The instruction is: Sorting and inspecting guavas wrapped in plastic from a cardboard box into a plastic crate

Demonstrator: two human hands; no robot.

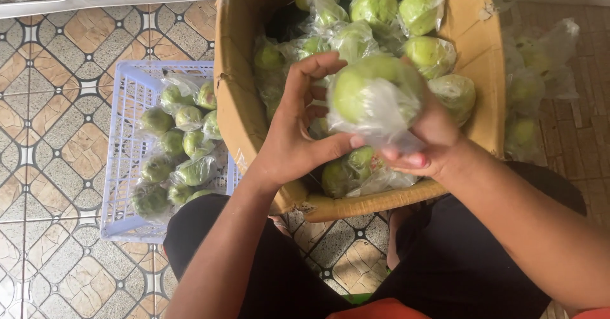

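Note:
A green guava [365, 90] wrapped in a clear plastic bag is held over a cardboard box [235, 96]. My right hand [432, 138] cups it from below and the right. My left hand [298, 128] touches the bag's left side, thumb pressed on the plastic under the fruit. The box holds several more bagged green guavas [419, 11].
A pale blue plastic crate [124, 160] with several bagged guavas stands left of the box on the patterned tile floor [44, 103]. A few bagged guavas [527, 90] lie on the floor at the right. My knees in dark trousers are below the box.

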